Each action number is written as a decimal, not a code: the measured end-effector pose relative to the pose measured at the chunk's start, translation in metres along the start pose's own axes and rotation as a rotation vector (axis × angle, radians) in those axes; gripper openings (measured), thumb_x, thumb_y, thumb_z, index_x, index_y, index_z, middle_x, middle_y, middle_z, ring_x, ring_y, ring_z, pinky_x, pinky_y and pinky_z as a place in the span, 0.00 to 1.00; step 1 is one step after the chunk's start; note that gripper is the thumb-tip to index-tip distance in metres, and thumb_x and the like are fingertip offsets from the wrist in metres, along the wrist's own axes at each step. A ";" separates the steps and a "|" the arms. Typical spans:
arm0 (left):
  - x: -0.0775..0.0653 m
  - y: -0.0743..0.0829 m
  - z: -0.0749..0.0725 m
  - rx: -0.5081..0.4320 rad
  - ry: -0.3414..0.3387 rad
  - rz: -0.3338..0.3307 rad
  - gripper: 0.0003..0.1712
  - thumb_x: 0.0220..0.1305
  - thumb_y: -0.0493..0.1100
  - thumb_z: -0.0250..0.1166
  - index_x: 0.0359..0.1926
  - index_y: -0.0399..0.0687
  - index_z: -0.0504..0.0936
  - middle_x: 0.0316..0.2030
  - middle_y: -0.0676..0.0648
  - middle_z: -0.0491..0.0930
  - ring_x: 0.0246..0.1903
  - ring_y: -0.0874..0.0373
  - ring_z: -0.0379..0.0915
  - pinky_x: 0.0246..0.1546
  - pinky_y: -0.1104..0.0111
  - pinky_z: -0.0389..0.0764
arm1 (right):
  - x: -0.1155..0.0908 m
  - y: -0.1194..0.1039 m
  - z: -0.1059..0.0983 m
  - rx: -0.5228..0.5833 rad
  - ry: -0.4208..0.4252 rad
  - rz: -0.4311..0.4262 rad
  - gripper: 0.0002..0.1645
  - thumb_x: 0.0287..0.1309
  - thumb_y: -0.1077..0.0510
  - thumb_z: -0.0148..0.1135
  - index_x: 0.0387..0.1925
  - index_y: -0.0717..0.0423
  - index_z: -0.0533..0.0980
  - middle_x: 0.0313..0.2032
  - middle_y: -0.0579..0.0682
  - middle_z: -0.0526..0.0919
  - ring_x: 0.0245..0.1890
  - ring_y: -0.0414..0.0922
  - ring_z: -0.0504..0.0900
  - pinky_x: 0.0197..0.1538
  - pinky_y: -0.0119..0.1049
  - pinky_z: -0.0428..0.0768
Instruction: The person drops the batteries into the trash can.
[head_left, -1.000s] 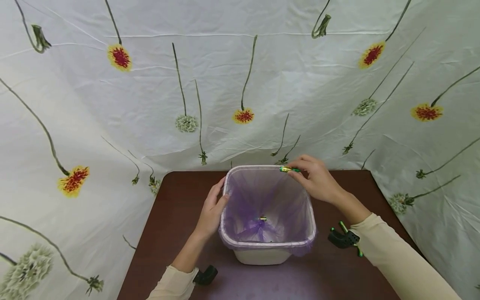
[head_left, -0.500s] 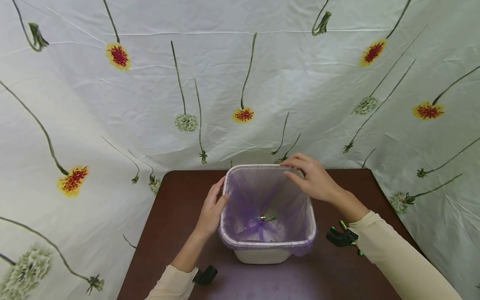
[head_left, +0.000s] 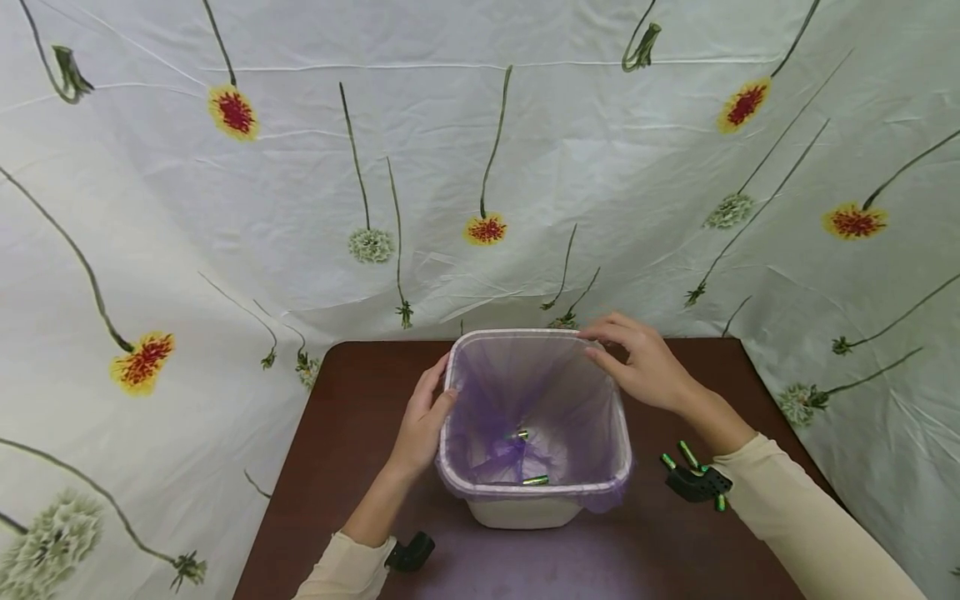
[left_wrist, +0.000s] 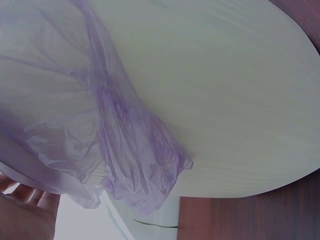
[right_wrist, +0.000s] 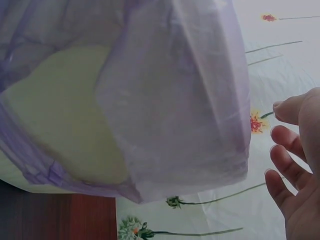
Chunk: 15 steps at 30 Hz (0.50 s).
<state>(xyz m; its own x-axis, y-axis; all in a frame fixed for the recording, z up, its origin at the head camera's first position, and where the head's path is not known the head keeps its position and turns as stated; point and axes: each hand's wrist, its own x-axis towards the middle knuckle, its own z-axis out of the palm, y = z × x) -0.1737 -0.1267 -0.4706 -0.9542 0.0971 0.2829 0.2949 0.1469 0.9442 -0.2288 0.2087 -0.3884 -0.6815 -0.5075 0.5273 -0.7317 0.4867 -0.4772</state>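
A pale trash bin with a purple bag folded over its rim stands on the table. My left hand holds the bin's left rim, thumb on top and fingers along the outside; the left wrist view shows its fingers by the bag. Above the far right corner of the rim, my right hand has loosely bent fingers with nothing between them. Inside the bin lie a shiny green-and-gold battery near the front and another battery farther back, partly hidden by the bag.
Several green batteries lie on the dark red-brown table right of the bin, partly covered by the black wrist mount. A second black mount is at my left wrist. Flower-printed cloth hangs behind and beside the table.
The battery pinched in my right hand has been let go and dropped into the bin, ending near its front. My right hand has shifted slightly right; the left has stayed put.
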 end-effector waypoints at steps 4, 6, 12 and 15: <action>0.000 0.000 0.001 0.003 0.005 0.001 0.32 0.77 0.37 0.53 0.79 0.40 0.61 0.68 0.39 0.68 0.66 0.48 0.62 0.65 0.60 0.65 | -0.006 0.002 -0.003 0.009 -0.004 0.020 0.13 0.64 0.68 0.68 0.50 0.62 0.85 0.48 0.49 0.84 0.43 0.45 0.81 0.44 0.49 0.80; 0.000 0.000 0.001 0.002 0.005 0.004 0.32 0.77 0.37 0.53 0.79 0.40 0.61 0.67 0.39 0.69 0.65 0.48 0.62 0.65 0.61 0.65 | -0.008 0.002 -0.004 0.010 -0.007 0.030 0.13 0.64 0.68 0.68 0.50 0.62 0.85 0.47 0.49 0.85 0.44 0.45 0.82 0.44 0.49 0.81; 0.000 0.000 0.001 0.002 0.004 -0.002 0.32 0.78 0.38 0.53 0.79 0.40 0.60 0.68 0.39 0.68 0.66 0.48 0.62 0.66 0.60 0.64 | -0.015 0.004 -0.008 -0.003 -0.001 0.044 0.14 0.63 0.68 0.69 0.50 0.61 0.85 0.45 0.48 0.85 0.43 0.44 0.83 0.43 0.47 0.80; 0.000 0.000 0.001 0.003 0.005 -0.007 0.32 0.78 0.38 0.53 0.79 0.41 0.60 0.69 0.40 0.68 0.67 0.48 0.61 0.66 0.58 0.64 | -0.019 0.005 -0.010 -0.014 0.010 0.051 0.14 0.62 0.69 0.70 0.50 0.60 0.85 0.45 0.48 0.86 0.42 0.43 0.82 0.41 0.47 0.80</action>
<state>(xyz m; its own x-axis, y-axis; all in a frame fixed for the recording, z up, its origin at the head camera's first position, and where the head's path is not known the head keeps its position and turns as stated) -0.1734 -0.1261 -0.4707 -0.9566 0.0916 0.2767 0.2880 0.1510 0.9456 -0.2198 0.2279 -0.3935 -0.7174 -0.4749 0.5097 -0.6959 0.5215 -0.4937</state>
